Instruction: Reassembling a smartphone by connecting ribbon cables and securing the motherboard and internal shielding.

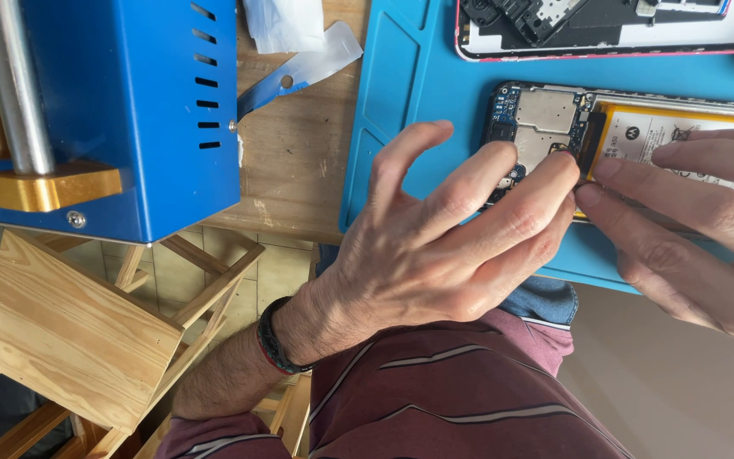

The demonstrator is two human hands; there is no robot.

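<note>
The phone (554, 127) lies opened on the blue mat (401, 93), back off (board and battery (664, 136) bare). Left hand (435, 246) fingers pinch at the board edge; right hand (698, 221) fingers rest flat, grasping nothing

Two bare hands: left hand (435, 246) at centre, right hand (690, 221) at 3 o'clock, fingertips meeting. Two opened smartphones: one with exposed circuit board and yellow battery (630, 136) at 2 o'clock, one pink-edged with back removed (613, 30) at 1 o'clock. One light-blue silicone work mat (401, 93) at 12 o'clock. One blue metal machine with vent slots (121, 110) at 10 o'clock. One light wooden stool (78, 340) at 8 o'clock. One blue-handled flat pry blade (299, 72) at 11 o'clock. One dark braided wristband (272, 340) at 6 o'clock.
</note>
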